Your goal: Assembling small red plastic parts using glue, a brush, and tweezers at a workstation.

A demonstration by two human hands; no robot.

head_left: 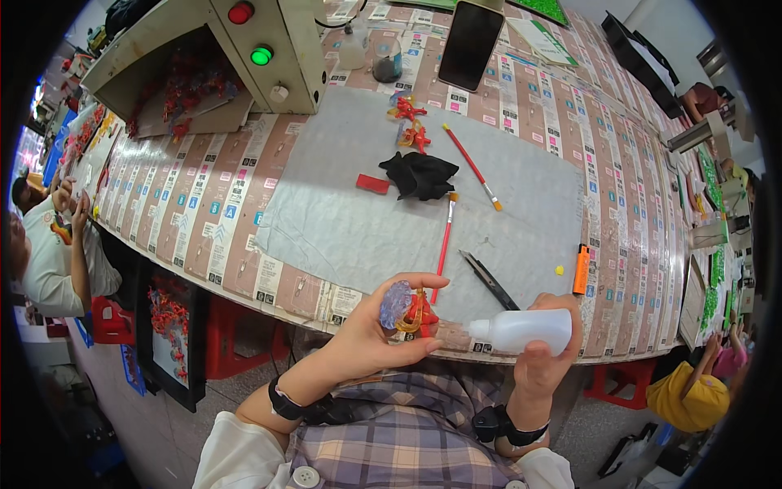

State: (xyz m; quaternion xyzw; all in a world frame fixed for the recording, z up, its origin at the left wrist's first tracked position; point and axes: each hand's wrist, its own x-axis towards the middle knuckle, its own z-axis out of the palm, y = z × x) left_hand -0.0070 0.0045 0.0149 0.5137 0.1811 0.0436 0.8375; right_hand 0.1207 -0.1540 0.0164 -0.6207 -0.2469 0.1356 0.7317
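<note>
Nearest, at the table edge: left hand (358, 344) pinches a small figurine (405, 311) between thumb and fingers, held up off the work sheet. Glassy violet lump, amber curves, red limbs; looks like moulded plastic, so probably light and stiff, smooth enough to slip, thin parts likely to snap. Best hold: the thicker middle, light pressure. Right hand (547, 367) wraps a white bottle (538, 330), tipped on its side, nozzle toward the figurine but apart from it. Bottle translucent, round-shouldered; walls probably soft, giving under a squeeze. Beyond: slim dark knife (486, 281), hard and straight; pale, faintly creased sheet (334, 220); red-handled brush (445, 244), bristles away from the person. Further, black cloth (422, 175), limp and bunched, flat red strip (372, 184) beside it; then two similar figurines (415, 134). Farthest, glossy black phone (471, 45), upright slab.
</note>
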